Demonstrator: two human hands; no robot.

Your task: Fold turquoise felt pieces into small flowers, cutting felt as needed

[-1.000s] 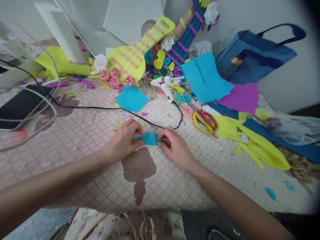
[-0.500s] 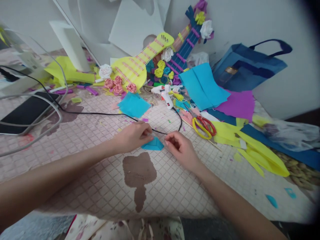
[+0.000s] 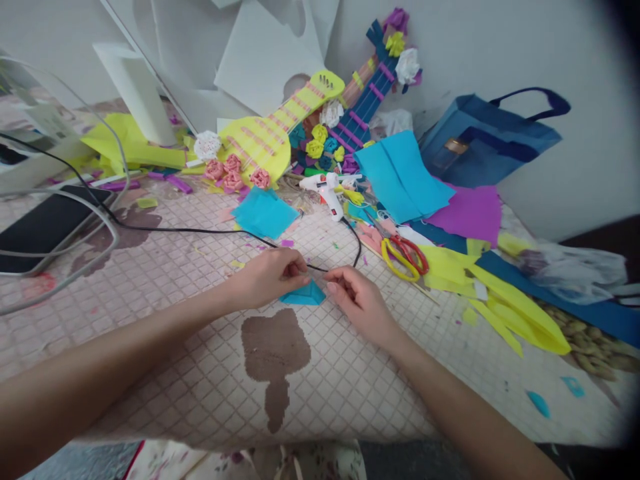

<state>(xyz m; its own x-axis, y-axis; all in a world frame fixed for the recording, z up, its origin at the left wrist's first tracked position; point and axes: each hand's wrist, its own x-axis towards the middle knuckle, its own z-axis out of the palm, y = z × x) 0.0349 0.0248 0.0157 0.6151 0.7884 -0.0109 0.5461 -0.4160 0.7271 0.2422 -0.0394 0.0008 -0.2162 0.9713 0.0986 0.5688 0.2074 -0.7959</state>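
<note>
A small folded blue sheet [image 3: 303, 294], of paper or thin fabric, lies on the quilted table cover in front of me. My left hand [image 3: 277, 275] is closed at its upper left, thumb and fingers pinching the edge and hiding part of it. Just to the right of the fold, my right hand [image 3: 354, 293] is curled with thumb and index fingertip together; whatever is between them is too small to make out. Beyond the hands lies a stack of blue sheets [image 3: 265, 212], and a white hot glue gun [image 3: 325, 193] rests behind it to the right.
Scissors [image 3: 404, 257] with red and yellow handles lie right of the glue gun's cord. Yellow sheets [image 3: 520, 310] spread farther right. A phone [image 3: 47, 223] and cables occupy the left. Decorated toy guitars [image 3: 265, 143] lean at the back, near a blue bag [image 3: 487, 143].
The whole view has shifted slightly. My right fingers have moved a little closer to the folded blue sheet; the left hand keeps its pinch on it.
</note>
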